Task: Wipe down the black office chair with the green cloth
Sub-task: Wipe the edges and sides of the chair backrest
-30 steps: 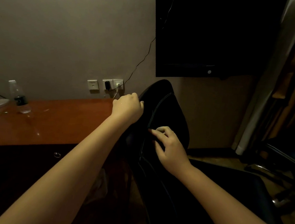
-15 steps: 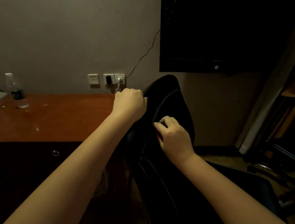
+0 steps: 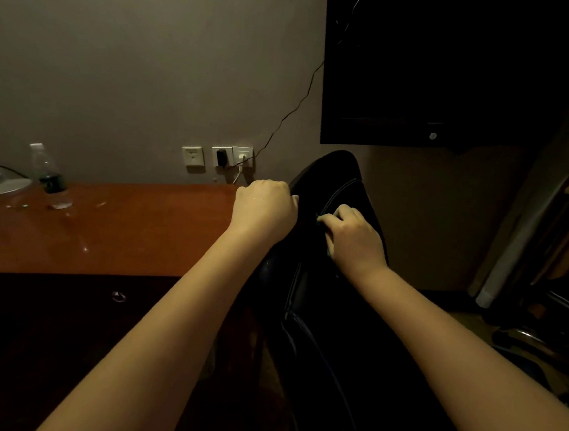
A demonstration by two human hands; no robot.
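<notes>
- Nearest me, between my two forearms, the lower part of the black chair [image 3: 341,179] sits in deep shadow, and I can hardly read its surface there.
- My right grip [image 3: 353,237] is bunched on the green cloth [image 3: 319,218] and presses it against the front of the chair back. Only slivers of green show past the fingers.
- My left grip [image 3: 264,210] is curled over the left edge of the chair back, clamped on it, I judge to steady it.
- Risk: the cloth is balled up almost wholly under the palm, so a long stroke may rub skin on the chair, or the cloth may slide out.
- Risk: if the left grip loosens, the push of wiping may swing the chair into the surface [image 3: 120,228] just beside it.
- A bottle [image 3: 50,177] stands on that surface, well apart from both hands.
- On the wall beyond, a cable [image 3: 285,115] climbs from the sockets [image 3: 219,156] to the dark screen [image 3: 443,74]. A careless sweep over the chair top could snag it.
</notes>
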